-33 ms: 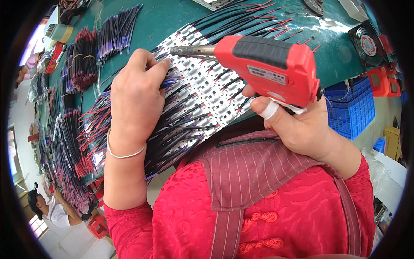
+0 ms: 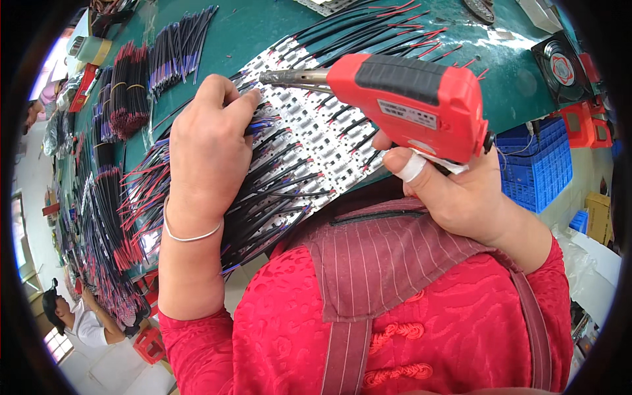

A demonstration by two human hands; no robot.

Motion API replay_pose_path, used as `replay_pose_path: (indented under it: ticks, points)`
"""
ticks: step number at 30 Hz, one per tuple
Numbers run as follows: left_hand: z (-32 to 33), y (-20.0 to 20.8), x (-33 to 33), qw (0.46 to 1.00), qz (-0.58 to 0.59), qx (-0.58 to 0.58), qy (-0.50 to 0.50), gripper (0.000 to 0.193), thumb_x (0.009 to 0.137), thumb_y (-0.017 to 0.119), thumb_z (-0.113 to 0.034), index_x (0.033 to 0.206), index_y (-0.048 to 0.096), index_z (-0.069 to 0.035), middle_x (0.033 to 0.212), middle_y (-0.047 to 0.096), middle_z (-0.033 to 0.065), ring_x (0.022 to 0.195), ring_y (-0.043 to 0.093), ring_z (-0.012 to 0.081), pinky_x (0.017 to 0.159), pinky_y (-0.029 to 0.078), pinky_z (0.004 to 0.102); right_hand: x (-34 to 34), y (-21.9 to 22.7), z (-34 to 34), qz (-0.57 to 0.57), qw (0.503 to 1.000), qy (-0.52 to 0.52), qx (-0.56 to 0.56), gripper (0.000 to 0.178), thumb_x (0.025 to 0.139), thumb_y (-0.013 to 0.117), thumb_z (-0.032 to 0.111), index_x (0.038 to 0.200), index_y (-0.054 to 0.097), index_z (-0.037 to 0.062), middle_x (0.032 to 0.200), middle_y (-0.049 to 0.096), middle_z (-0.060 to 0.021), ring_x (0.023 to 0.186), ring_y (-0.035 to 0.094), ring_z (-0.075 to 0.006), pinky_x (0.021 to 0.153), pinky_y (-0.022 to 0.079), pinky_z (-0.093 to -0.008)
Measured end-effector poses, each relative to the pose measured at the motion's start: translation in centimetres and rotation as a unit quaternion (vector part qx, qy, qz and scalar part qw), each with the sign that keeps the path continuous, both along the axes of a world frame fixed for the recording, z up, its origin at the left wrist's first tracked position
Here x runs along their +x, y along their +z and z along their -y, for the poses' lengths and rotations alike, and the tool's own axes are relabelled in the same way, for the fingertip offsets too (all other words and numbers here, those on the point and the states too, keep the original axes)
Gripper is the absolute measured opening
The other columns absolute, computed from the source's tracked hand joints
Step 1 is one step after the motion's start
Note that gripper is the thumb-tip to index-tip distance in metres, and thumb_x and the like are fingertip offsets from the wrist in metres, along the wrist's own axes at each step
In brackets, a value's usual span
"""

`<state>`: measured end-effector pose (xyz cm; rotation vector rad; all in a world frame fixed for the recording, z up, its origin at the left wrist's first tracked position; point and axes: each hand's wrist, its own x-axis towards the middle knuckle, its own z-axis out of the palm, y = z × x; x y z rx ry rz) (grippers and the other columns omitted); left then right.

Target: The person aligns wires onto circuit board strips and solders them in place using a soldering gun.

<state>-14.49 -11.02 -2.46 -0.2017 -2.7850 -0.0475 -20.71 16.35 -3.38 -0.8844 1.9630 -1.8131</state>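
My right hand [image 2: 447,191] grips a red and black soldering gun [image 2: 408,99], with white tape round the thumb. The gun's dark metal tip [image 2: 266,77] points left, over the upper left edge of a white circuit board panel [image 2: 303,125] with rows of small parts. Close to that tip, my left hand [image 2: 212,141] is closed, thumb and forefinger pinched on a thin dark wire at the panel's edge; the fingertips partly hide it. Black wires [image 2: 280,191] with red or blue ends fan out from both sides of the panel.
Bundles of black and red wires [image 2: 128,89] lie on the green table [image 2: 253,26] at the left, with more heaped along its left edge. A small fan [image 2: 559,69] stands at the far right, above blue crates [image 2: 536,161]. Another person [image 2: 82,319] is at the lower left.
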Motion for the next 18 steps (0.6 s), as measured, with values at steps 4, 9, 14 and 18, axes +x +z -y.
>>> replay_pose_path:
  ticks: [4,9,14,18]
  points:
    - [0.05,0.04,-0.15,1.0,-0.001,0.002,-0.006,0.045,0.062,0.073,0.011,0.104,0.075,-0.005,0.092,0.06,0.0105,0.08,0.064,0.0303,0.071,0.051,0.042,-0.32,-0.33,0.1,-0.056,0.998,0.009,0.005,0.023,0.09,0.075,0.004,0.112,0.069,-0.0013,0.101,0.074,-0.0103,0.089,0.07,-0.0185,0.083,0.054,-0.0323]
    - [0.16,-0.03,-0.17,1.0,-0.003,-0.006,-0.006,0.044,0.063,0.072,0.01,0.104,0.075,-0.005,0.091,0.06,0.0104,0.08,0.064,0.0303,0.07,0.051,0.0419,0.02,-0.33,0.5,-0.002,0.999,0.004,-0.032,0.027,0.09,0.074,0.004,0.115,0.066,-0.0015,0.102,0.073,-0.0104,0.091,0.07,-0.018,0.083,0.054,-0.032]
    - [-0.01,0.11,-0.13,1.0,0.007,-0.004,-0.001,0.043,0.064,0.072,0.01,0.104,0.075,-0.005,0.091,0.06,0.0101,0.081,0.064,0.0301,0.071,0.051,0.0418,-0.04,-0.82,0.82,0.02,0.999,0.018,-0.038,0.029,0.091,0.073,0.002,0.118,0.064,-0.002,0.103,0.073,-0.0084,0.093,0.068,-0.0149,0.085,0.054,-0.0313]
    - [-0.13,0.38,-0.02,1.0,0.007,-0.007,0.002,0.042,0.064,0.071,0.01,0.103,0.075,-0.005,0.091,0.06,0.01,0.081,0.064,0.03,0.071,0.051,0.0416,-0.31,-0.69,0.8,-0.012,0.998,0.029,-0.049,0.033,0.091,0.073,0.0,0.122,0.061,-0.0024,0.104,0.072,-0.007,0.095,0.066,-0.013,0.087,0.053,-0.0305]
